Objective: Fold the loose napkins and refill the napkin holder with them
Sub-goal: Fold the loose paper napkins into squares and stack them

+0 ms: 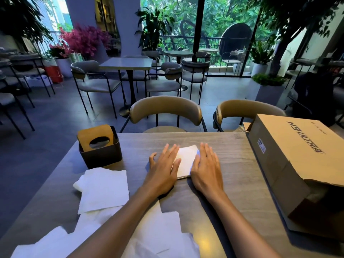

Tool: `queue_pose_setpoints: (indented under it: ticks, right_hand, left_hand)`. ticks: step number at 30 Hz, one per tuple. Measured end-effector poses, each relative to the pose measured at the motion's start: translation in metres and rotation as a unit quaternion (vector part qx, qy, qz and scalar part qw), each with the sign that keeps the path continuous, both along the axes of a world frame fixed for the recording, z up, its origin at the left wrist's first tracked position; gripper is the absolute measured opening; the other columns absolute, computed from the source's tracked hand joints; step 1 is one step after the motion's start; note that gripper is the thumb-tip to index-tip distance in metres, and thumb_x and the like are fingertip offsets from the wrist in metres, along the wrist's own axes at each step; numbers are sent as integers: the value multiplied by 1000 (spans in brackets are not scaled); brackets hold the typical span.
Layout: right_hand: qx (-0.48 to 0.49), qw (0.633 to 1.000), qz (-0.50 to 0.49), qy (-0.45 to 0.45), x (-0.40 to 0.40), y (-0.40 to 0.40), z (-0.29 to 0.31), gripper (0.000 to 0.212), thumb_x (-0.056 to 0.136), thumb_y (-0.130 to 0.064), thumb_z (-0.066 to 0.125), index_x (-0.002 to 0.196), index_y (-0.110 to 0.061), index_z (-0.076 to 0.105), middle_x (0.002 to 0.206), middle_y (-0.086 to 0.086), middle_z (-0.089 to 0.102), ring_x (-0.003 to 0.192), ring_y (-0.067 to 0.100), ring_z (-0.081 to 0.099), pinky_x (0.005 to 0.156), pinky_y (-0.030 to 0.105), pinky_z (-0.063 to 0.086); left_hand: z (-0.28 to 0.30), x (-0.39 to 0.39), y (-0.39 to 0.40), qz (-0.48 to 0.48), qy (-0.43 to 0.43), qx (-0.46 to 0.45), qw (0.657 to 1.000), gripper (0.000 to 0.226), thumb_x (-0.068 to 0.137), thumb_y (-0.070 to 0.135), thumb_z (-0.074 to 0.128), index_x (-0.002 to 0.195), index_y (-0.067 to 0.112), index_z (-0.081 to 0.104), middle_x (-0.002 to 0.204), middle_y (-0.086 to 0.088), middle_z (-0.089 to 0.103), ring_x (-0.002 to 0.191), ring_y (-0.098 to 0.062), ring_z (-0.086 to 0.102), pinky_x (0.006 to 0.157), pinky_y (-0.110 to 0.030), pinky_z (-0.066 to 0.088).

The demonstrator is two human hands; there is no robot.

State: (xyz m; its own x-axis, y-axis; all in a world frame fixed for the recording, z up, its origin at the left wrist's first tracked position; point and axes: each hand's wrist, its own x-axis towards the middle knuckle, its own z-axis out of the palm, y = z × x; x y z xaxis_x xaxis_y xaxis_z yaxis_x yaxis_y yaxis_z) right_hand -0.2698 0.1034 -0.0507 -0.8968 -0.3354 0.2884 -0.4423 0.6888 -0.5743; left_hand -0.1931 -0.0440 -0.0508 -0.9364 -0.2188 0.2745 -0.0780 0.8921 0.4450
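Observation:
A folded white napkin (185, 160) lies on the grey wooden table (232, 164), in the middle. My left hand (163, 167) presses flat on its left edge with straight fingers. My right hand (205, 168) lies flat on its right edge. To the far left stands the dark napkin holder (101, 152) with a wooden lid tilted inside it. Several loose unfolded napkins (104, 190) are spread over the near left of the table, more of them under my left forearm.
A long cardboard box (290, 157) with an open near end lies along the table's right side. Two tan chairs (165, 109) stand behind the far edge. Other café tables, chairs and plants fill the room beyond.

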Motion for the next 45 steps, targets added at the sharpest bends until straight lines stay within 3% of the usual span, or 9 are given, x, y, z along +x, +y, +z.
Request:
queue_pose_setpoints:
  ticks: [6,12,16,20,26,30,34,38,45]
  right_hand:
    - [-104,988,94,66,39,33,6,25,99,-19,53,122,-19,62,122,-5,57,112,10,54,96,34,49]
    - [-23,972,225,70,98,69,7,12,90,-45,67,88,-33,68,93,-21,61,91,2,58,83,33,49]
    - [19,958,282,52,127,77,13,33,79,-68,68,87,-36,66,93,-23,58,92,1,56,83,27,45]
    - [51,958,280,42,144,77,14,23,80,-56,73,83,-34,64,91,-21,54,90,2,51,80,28,45]
    - [-69,960,271,-3,165,68,37,39,84,-66,62,106,-33,67,101,-20,66,94,0,61,79,17,48]
    - [-123,950,283,-34,179,53,59,35,84,-51,72,110,-27,70,95,-14,71,85,4,64,69,16,48]
    - [-207,939,262,-85,178,49,69,25,85,-39,75,99,-18,75,84,-5,74,78,16,68,65,34,56]
    - [-293,914,246,-137,170,53,79,14,88,-21,75,96,-11,72,86,-1,74,79,11,68,66,24,54]
    - [-271,929,205,-146,141,64,88,16,91,-33,69,98,-19,73,90,-6,74,86,10,68,73,23,57]
  left_hand:
    - [1,52,-9,72,10,135,988,20,99,44,50,116,44,61,123,17,60,118,-11,48,94,-32,28]
    - [24,157,-17,14,-58,53,997,33,89,62,57,116,43,63,123,30,51,115,4,43,109,-43,28]
    - [28,187,-10,32,-64,40,997,38,85,63,61,116,41,62,134,25,49,126,-2,39,113,-40,20]
    - [26,195,0,66,32,75,994,21,88,50,66,100,33,68,114,19,61,108,-1,45,104,-40,30]
    - [46,196,13,63,166,159,971,21,82,40,78,98,27,72,97,15,67,91,-6,61,88,-32,48]
    - [63,198,24,29,175,252,951,25,80,32,81,103,29,70,96,18,69,95,3,63,80,-8,46]
    - [72,199,19,-1,170,365,915,49,79,31,81,124,31,61,114,8,66,104,-6,62,78,-18,54]
    - [75,199,9,15,154,459,875,43,82,16,78,123,21,65,108,5,69,99,-12,65,73,-19,54]
    - [85,174,13,-10,118,407,906,24,81,14,80,104,12,73,84,7,74,76,-2,69,61,-12,49]
